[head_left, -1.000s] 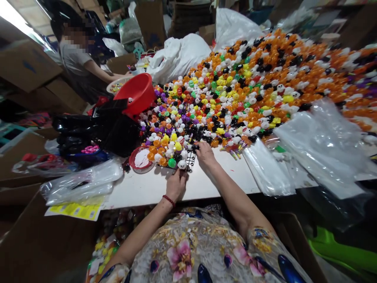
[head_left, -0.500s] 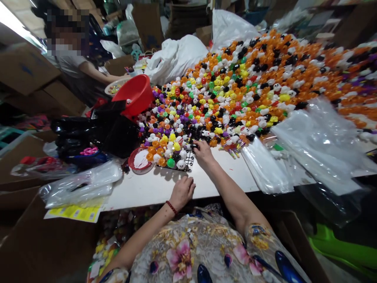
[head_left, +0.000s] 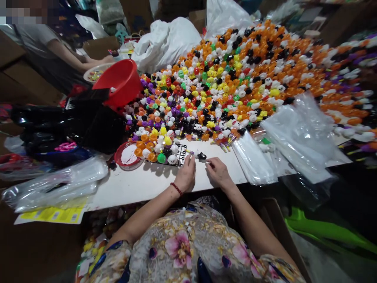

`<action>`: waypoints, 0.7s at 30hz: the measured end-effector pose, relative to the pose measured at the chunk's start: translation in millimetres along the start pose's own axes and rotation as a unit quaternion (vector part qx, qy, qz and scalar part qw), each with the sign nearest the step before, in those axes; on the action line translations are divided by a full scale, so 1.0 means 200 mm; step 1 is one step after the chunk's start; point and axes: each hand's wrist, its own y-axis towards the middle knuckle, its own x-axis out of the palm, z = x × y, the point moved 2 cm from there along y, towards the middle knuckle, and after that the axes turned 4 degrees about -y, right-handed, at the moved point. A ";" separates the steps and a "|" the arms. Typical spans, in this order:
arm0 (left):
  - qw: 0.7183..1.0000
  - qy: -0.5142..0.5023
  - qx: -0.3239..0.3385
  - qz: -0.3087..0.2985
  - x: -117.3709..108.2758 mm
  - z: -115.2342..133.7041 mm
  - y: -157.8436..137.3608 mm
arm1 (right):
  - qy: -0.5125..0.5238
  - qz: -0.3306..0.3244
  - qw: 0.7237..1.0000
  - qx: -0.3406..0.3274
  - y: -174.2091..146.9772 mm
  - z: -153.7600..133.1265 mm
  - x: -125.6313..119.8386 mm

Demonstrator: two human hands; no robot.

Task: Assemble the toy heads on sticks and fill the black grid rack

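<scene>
A small toy with a black head (head_left: 202, 155) and a thin multicoloured stick lies crosswise between my hands, just above or on the white table. My left hand (head_left: 187, 173), with a dark red bead bracelet, is closed at the stick end, fingertips pinched together. Close to the black head is my right hand (head_left: 218, 172), its fingers bent and slightly apart, with nothing visible in them. Left of my left hand, a black wire rack (head_left: 183, 151) holds rows of toys with round heads (head_left: 161, 158) in orange, white, yellow, black and green.
A large heap of colourful plastic toys (head_left: 224, 84) covers the back of the table. A red basin (head_left: 118, 84) and a small red basket (head_left: 123, 166) stand at left. Clear plastic bags (head_left: 255, 159) lie at right. Another person's arm (head_left: 67, 57) is at far left.
My right hand has drawn back from the rack with the black-headed toy, moving right. My left hand has moved up to the toy's stick end. The view has shifted right.
</scene>
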 end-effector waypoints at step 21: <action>0.756 -0.627 -0.186 -0.016 -0.03 0.04 0.02 | 0.324 -0.161 0.907 0.218 -0.08 -0.15 0.06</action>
